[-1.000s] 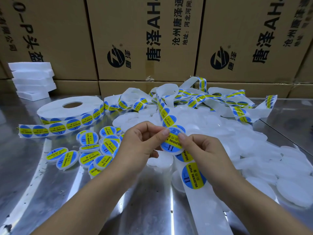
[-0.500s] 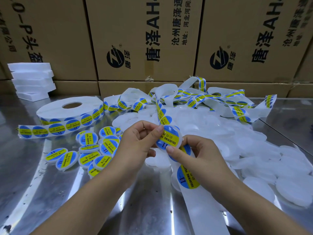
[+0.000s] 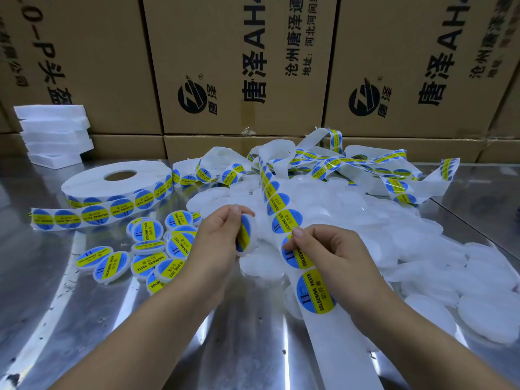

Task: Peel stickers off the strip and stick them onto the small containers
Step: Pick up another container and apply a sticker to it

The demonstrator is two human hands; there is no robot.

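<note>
The white backing strip (image 3: 337, 350) runs up from the near edge of the polished metal desk (image 3: 42, 277). Its nearest stretch is bare, smooth paper. Above that stretch sit round stickers (image 3: 315, 294), each a glossy blue disc crossed by a yellow band printed "SOLDERING PASTE".

The right hand (image 3: 332, 251) pinches the strip between thumb and forefinger at the rim of one sticker; the other fingers are curled beneath.

Just to the left, the left hand (image 3: 216, 235) grips one small container (image 3: 245, 235) by its rim. This is a shallow, round, translucent white plastic tub, tilted on edge, with a sticker on its face.

Left of the hands, the labelled containers (image 3: 149, 257) lie in a loose cluster, some overlapping. To the right, the bare containers (image 3: 408, 237) form a wide frosted heap.

Further back, a flat sticker roll (image 3: 112, 184) lies on the desk, with its tail laid out to the left. Loose strip (image 3: 365, 164) lies tangled over the far end of the heap.

A stack of white foam blocks (image 3: 53, 133) stands at far left. Brown printed cartons (image 3: 239, 66) form the back wall.
</note>
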